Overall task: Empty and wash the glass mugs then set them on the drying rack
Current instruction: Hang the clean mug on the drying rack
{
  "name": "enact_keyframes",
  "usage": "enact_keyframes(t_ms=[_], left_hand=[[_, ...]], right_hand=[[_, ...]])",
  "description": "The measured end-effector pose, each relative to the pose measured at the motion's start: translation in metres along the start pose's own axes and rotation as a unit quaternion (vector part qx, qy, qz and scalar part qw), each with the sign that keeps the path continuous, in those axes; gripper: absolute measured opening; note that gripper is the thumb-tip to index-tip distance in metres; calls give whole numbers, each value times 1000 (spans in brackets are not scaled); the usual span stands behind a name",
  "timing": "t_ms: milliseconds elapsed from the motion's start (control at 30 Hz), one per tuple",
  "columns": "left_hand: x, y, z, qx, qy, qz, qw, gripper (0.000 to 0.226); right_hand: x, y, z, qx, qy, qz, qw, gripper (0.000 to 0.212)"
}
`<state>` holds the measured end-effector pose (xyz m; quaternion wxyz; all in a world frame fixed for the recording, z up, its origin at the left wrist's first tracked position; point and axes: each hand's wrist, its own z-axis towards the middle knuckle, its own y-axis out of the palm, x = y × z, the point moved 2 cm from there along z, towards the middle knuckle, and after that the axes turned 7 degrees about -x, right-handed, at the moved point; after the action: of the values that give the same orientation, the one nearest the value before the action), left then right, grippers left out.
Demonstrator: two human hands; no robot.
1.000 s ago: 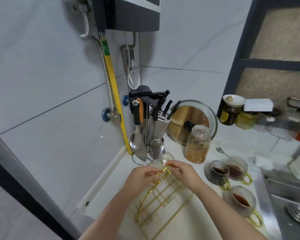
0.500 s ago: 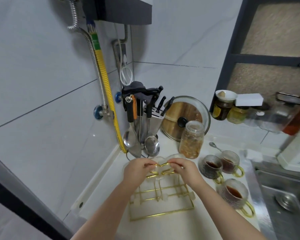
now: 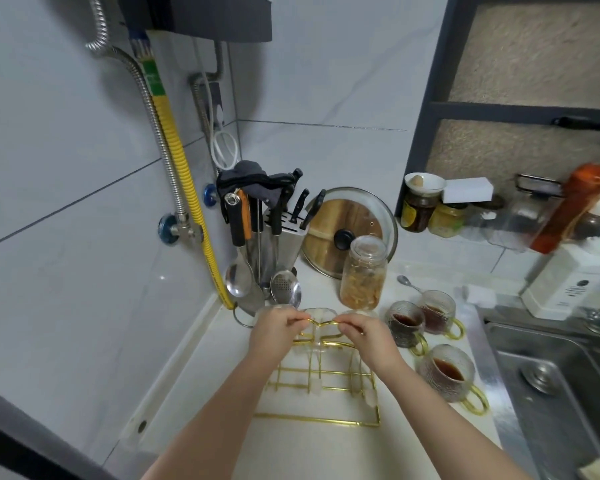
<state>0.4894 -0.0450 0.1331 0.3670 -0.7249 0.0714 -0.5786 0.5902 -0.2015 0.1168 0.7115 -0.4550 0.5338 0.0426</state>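
Observation:
A gold wire drying rack [image 3: 321, 396] stands upright on the white counter in front of me. My left hand [image 3: 274, 336] and my right hand [image 3: 368, 337] each pinch its heart-shaped top handle from either side. Three glass mugs with gold handles hold dark liquid to the right of the rack: one nearest me [image 3: 447, 372], one in the middle [image 3: 404, 322], and one behind it [image 3: 437, 308]. A clear glass piece sits just behind the rack's handle, partly hidden by my hands.
A steel sink [image 3: 548, 386] lies at the right. Behind the rack stand a jar of food [image 3: 362, 273], a utensil and knife holder [image 3: 271, 237], a pot lid [image 3: 350, 233] and a spoon [image 3: 407, 284]. Jars and bottles line the sill [image 3: 465, 233].
The rack has swung from a slanted, tilted position to standing square and upright on the counter. Both hands stayed on its top handle. My view shifted slightly left and down.

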Motion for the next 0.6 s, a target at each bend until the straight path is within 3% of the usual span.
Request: enact_keyframes(t_ms=[200, 367, 600], left_hand=[[0, 8, 0, 8, -17, 4, 1000, 20], [12, 16, -10, 47, 16, 17, 999, 28], [58, 40, -35, 70, 73, -14, 995, 36]], right_hand=[[2, -1, -8, 24, 13, 7, 1000, 19], [8, -8, -22, -29, 30, 21, 999, 31], [57, -53, -64, -11, 78, 36, 996, 29]])
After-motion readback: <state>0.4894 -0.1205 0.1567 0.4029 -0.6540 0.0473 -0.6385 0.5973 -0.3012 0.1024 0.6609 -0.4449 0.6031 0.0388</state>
